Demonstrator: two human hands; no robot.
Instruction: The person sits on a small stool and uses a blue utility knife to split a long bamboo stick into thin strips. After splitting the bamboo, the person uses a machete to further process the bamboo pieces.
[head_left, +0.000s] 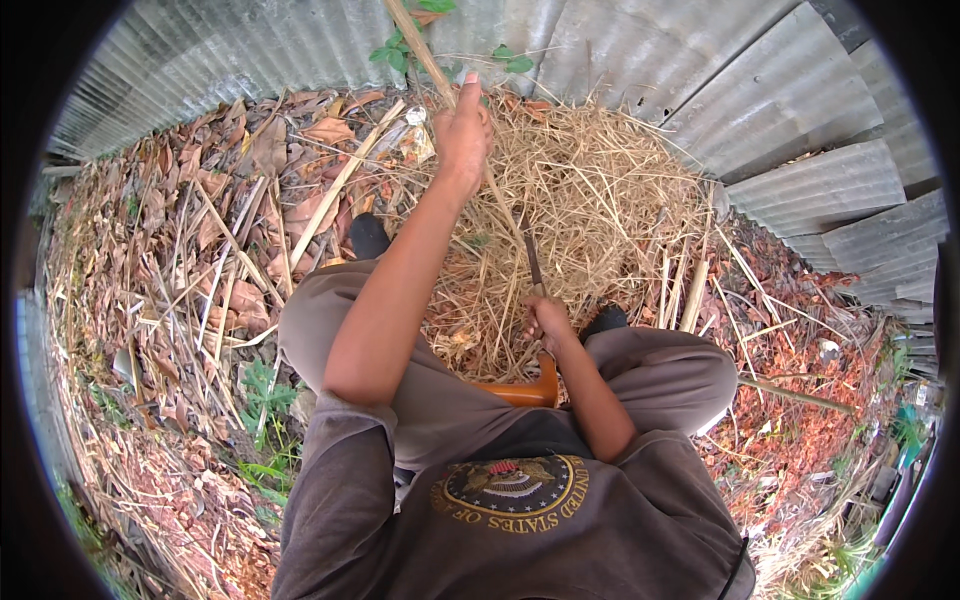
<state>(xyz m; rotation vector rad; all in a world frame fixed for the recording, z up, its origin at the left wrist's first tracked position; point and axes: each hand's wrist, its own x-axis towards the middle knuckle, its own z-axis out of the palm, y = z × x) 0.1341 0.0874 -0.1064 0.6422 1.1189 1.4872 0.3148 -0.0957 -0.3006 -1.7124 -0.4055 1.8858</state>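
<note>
Against the corrugated metal fence [770, 100], a heap of dry straw [600, 210] lies on the ground, and everything else is placed around that heap. At the far edge of the straw, close to the fence, the left hand [462, 130] is closed around a thin, pale stalk [420, 45] that rises at a slant past green leaves [400, 50] toward the top of the fence. At the near edge of the straw, the right hand [548, 322] is wrapped around the handle of a knife [532, 262], whose narrow dark blade points up into the straw, toward the lower stretch of the stalk. Just below that hand, nearer the person than the straw, sits an orange curved piece [525, 392]; whether it belongs to the knife cannot be told. The person squats over the near side of the heap in grey-brown trousers [330, 320], with a dark shoe [368, 235] to the left of the straw and another [605, 320] at its near right edge. Left of the straw spreads a bed of brown dead leaves [200, 230] and pale split canes; right of it, reddish leaf litter [790, 330].
</note>
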